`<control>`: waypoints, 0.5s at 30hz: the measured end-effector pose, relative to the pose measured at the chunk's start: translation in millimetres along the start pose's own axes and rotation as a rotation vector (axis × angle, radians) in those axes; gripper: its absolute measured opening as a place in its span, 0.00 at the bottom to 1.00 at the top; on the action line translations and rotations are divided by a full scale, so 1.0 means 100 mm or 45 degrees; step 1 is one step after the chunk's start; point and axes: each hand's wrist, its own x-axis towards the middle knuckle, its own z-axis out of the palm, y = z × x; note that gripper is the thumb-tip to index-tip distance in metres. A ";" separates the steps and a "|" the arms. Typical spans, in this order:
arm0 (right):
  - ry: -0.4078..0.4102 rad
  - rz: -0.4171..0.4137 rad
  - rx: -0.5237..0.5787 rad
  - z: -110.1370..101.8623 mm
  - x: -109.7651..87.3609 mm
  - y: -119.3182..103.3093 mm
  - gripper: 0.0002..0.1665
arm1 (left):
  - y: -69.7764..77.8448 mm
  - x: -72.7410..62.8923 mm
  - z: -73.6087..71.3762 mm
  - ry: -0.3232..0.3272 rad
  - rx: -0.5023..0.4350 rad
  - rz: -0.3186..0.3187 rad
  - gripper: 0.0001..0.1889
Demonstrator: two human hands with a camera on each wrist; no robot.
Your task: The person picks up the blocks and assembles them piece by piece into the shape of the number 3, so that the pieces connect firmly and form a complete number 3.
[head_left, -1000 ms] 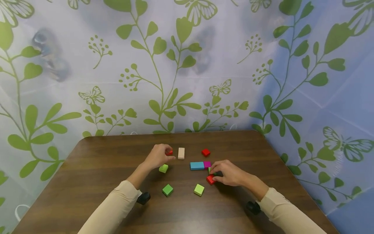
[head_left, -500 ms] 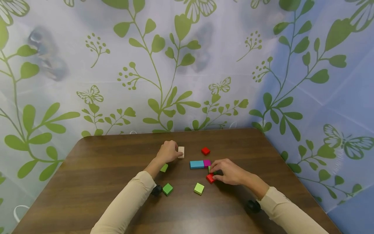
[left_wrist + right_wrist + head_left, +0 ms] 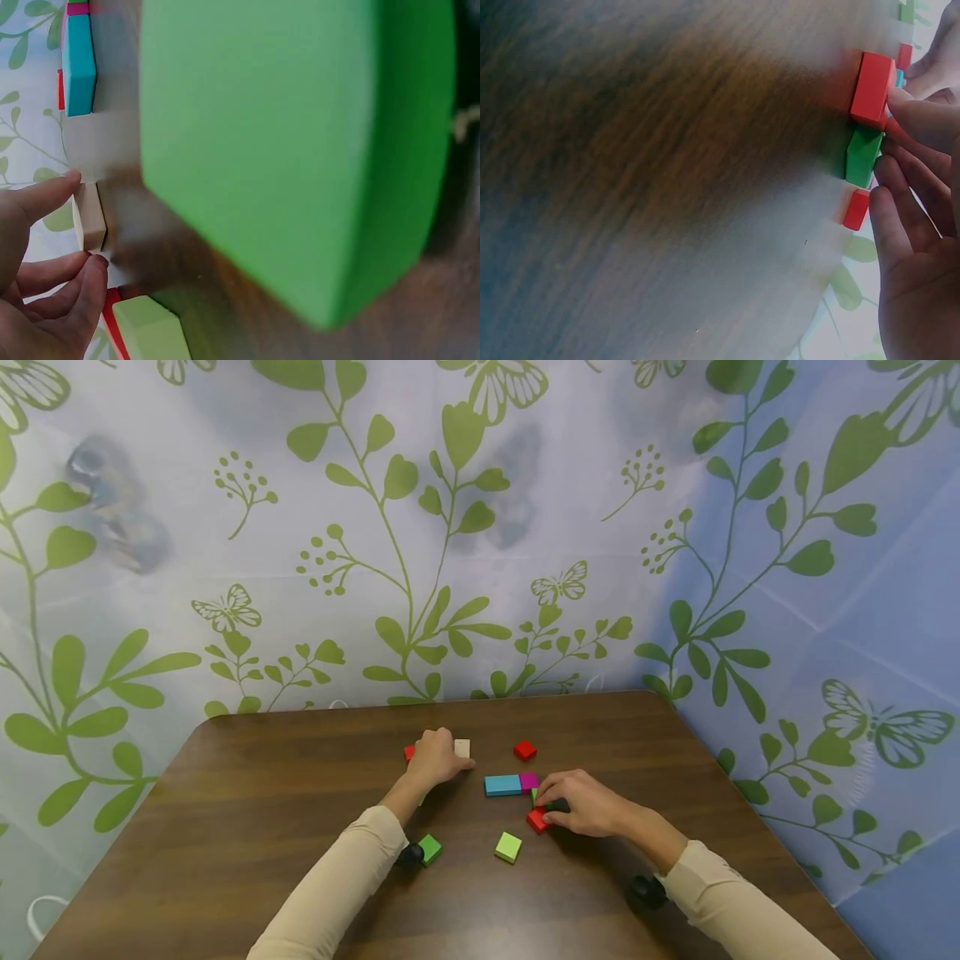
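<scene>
My left hand (image 3: 435,758) reaches over a beige block (image 3: 462,748), thumb at one end and fingertips at the other in the left wrist view. Close by that hand lie a red block (image 3: 409,752) and a light green block (image 3: 154,330), both partly hidden by it in the head view. With thumb and fingers, my right hand (image 3: 585,803) pinches a red block (image 3: 873,90) and a dark green block (image 3: 864,156) that sit side by side. A blue block (image 3: 502,786) lies end to end with a magenta block (image 3: 528,783) beside these.
Another red block (image 3: 525,750) lies farther back on the brown table (image 3: 285,793). Nearer the front are a green block (image 3: 430,850), large in the left wrist view, and a light green block (image 3: 507,847). A leaf-patterned curtain (image 3: 315,568) hangs behind the table.
My left hand has moved right from the red block to the beige block, uncovering part of the red one. The right hand has stayed at its two blocks.
</scene>
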 end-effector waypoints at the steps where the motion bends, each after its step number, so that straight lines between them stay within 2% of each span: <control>1: -0.001 0.001 0.001 0.00 0.00 0.00 0.11 | -0.01 0.00 0.01 0.006 -0.019 -0.002 0.22; 5: -0.004 0.007 0.004 0.00 0.01 -0.01 0.11 | -0.05 -0.02 0.02 0.015 -0.114 -0.017 0.27; 7: -0.005 0.008 0.005 0.00 0.01 -0.01 0.12 | -0.06 -0.03 0.02 0.031 -0.152 -0.019 0.24; 10: -0.006 0.011 0.001 0.00 0.01 -0.01 0.12 | -0.07 -0.03 0.03 0.052 -0.181 -0.030 0.15; 15: -0.003 0.011 0.007 0.00 0.00 -0.01 0.12 | -0.10 -0.05 0.03 0.053 -0.261 -0.052 0.14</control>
